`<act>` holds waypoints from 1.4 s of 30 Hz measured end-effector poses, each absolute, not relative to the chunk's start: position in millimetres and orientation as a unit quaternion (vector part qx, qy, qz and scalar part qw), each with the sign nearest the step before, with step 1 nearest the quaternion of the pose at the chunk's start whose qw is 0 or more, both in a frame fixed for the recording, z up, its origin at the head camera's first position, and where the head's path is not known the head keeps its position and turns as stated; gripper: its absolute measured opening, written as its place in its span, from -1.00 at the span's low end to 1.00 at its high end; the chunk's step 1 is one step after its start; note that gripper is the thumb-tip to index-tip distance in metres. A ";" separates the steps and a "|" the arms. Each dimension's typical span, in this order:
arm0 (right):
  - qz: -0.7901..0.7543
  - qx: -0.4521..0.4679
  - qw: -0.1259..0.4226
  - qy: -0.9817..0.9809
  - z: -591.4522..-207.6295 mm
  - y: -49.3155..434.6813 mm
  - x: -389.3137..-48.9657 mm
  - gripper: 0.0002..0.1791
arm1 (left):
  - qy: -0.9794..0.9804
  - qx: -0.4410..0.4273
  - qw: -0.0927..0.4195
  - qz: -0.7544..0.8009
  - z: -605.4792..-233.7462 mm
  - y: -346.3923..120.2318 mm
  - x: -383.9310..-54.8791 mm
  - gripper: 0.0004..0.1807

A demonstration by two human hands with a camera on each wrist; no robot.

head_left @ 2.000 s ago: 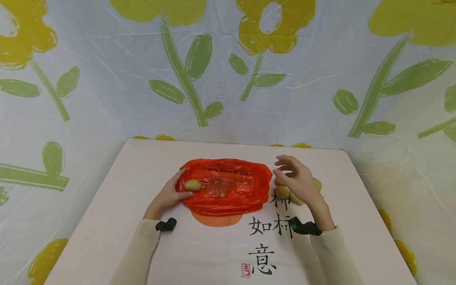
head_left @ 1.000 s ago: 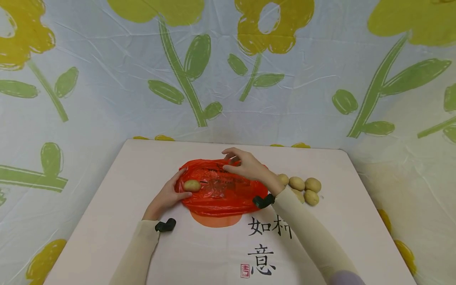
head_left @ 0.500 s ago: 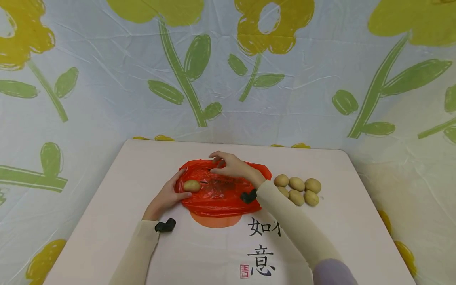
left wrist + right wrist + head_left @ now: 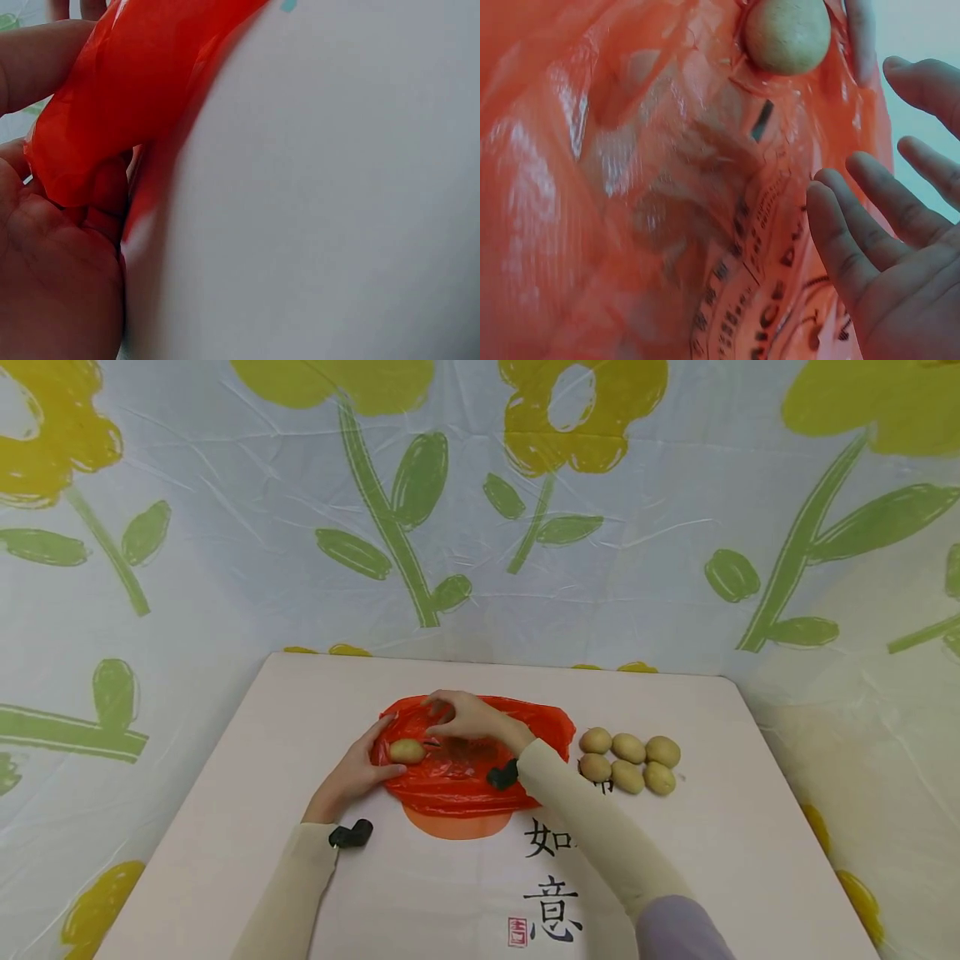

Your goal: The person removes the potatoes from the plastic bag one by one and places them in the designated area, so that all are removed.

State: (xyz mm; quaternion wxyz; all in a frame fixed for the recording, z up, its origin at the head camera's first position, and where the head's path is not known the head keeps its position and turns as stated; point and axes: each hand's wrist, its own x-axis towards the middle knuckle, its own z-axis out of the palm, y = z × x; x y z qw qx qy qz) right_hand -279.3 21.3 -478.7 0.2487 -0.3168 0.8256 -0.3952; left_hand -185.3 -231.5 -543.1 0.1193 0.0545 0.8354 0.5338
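Observation:
A red plastic bag (image 4: 465, 797) lies spread on the table, a single potato (image 4: 407, 751) on its left part. My left hand (image 4: 358, 781) holds the bag's left edge; in the left wrist view the thumb and curled fingers are around the red plastic (image 4: 142, 82). Over the bag's upper middle hovers my right hand (image 4: 468, 714), its fingers spread and slightly bent. The right wrist view shows nothing in that hand (image 4: 907, 277), with the potato (image 4: 787, 34) a short way beyond the fingertips. Print shows through the bag beside it.
Several potatoes (image 4: 628, 777) sit in two rows to the right of the bag. Pale cloth with black characters (image 4: 553, 906) and an orange printed shape (image 4: 457, 827) covers the table. Behind hangs a flower-patterned curtain (image 4: 630, 568).
My right hand has moved left from beside the potatoes on the right to over the bag, nearing the single potato. The left hand has stayed at the bag's edge.

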 end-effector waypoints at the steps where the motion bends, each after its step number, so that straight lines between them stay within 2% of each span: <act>1: -0.394 -0.317 0.251 0.825 -480.2 19.4 -279.6 -0.35 | 0.835 0.055 0.119 0.534 -542.6 -231.3 -185.2 0.08; 24: -0.398 -0.333 0.296 0.802 -495.5 -4.1 -272.8 -0.48 | 0.834 0.055 0.117 0.537 -541.8 -230.0 -184.9 0.09; 42: -0.352 -0.355 0.288 0.817 -494.7 -10.9 -270.0 -0.57 | 0.835 0.053 0.119 0.535 -540.2 -229.7 -185.3 0.10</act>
